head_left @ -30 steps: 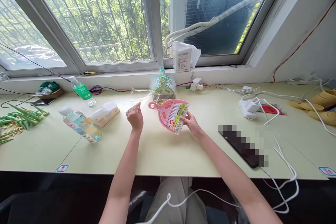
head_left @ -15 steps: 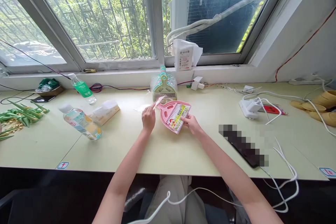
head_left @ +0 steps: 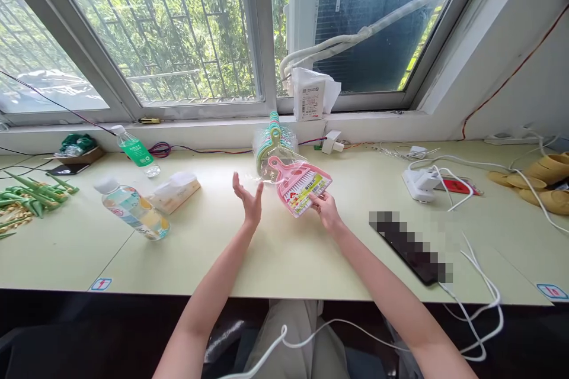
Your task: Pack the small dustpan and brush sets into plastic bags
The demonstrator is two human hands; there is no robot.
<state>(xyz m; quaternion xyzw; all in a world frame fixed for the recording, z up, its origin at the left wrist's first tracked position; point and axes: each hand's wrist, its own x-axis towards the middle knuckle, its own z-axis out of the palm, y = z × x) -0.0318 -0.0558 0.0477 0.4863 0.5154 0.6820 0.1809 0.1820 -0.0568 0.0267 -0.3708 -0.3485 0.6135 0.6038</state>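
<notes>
A pink dustpan and brush set (head_left: 293, 180) with a yellow printed label is held above the table, its handle pointing up and left. My right hand (head_left: 325, 208) grips its lower right edge, thumb over the label. My left hand (head_left: 249, 198) is raised to the left of the set, fingers apart and holding nothing. Thin clear plastic shows near the pink handle, between it and my left hand. Behind the set, a stack of green dustpans (head_left: 275, 139) in clear wrap stands against the windowsill.
Left of my hands are a tissue pack (head_left: 174, 192), a large bottle (head_left: 133, 210) and a green-labelled bottle (head_left: 137, 153). A dark phone (head_left: 406, 249) lies to the right, near a white power strip (head_left: 420, 183) and loose cables (head_left: 489, 284).
My left hand has let go of the pink handle end and opened. The pink set has turned and its handle now points higher, still in my right hand.
</notes>
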